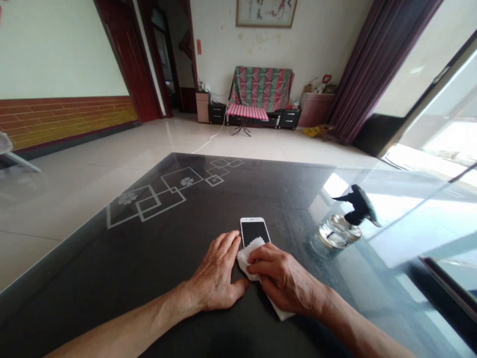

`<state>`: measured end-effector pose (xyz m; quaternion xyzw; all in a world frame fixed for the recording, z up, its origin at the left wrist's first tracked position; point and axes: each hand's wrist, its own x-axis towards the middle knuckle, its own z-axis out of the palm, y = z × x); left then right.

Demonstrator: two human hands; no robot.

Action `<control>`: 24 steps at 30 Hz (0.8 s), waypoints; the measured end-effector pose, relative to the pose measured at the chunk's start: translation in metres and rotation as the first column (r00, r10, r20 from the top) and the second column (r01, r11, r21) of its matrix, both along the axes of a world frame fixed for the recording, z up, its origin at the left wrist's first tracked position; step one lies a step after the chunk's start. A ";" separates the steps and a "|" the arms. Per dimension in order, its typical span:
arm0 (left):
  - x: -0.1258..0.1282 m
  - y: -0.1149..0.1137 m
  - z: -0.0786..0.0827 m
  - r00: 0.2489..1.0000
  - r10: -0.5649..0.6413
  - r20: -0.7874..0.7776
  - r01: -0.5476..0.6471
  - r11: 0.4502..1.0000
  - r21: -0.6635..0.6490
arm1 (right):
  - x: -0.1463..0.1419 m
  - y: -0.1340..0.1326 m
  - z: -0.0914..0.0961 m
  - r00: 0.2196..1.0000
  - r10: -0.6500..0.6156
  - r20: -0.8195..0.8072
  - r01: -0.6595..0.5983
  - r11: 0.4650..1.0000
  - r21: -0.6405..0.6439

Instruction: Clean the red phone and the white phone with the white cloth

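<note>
A white smartphone [254,229] with a dark screen lies face up on the dark glass table [156,268]. My right hand [285,276] pinches a crumpled white tissue [249,258] and presses it over the lower part of the phone. More white material sticks out under that hand's palm; I cannot make out whether it belongs to the tissue. My left hand [219,273] lies against the phone's left side, fingers stretched forward, thumb pointing toward the phone's lower end. A clear spray bottle [337,232] with a black trigger head stands to the right of the phone.
Pale geometric lines and flowers decorate the tabletop's left side. A dark-edged object [449,278] is at the right. Beyond the table, a small stand with a pink striped top [248,111] is on the tiled floor. A purple curtain [383,64] hangs beside the bright window.
</note>
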<state>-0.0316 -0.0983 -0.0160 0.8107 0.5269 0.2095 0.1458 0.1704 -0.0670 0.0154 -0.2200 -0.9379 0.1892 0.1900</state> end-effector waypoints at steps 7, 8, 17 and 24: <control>-0.001 -0.001 0.000 1.000 -0.014 -0.006 0.014 1.000 0.008 | 0.006 -0.005 0.001 0.999 0.037 0.012 -0.037 0.999 -0.032; -0.001 -0.001 0.000 1.000 -0.017 -0.008 0.017 1.000 0.006 | 0.007 -0.005 0.001 0.999 0.045 0.019 -0.044 0.998 -0.036; 0.000 -0.001 0.003 0.999 -0.033 -0.029 0.033 0.999 0.010 | 0.013 -0.003 0.004 0.996 0.090 0.022 -0.089 0.995 -0.041; -0.001 -0.002 0.002 0.999 -0.033 0.006 0.033 0.999 -0.007 | 0.030 0.007 -0.005 0.999 0.018 -0.032 -0.018 1.000 0.004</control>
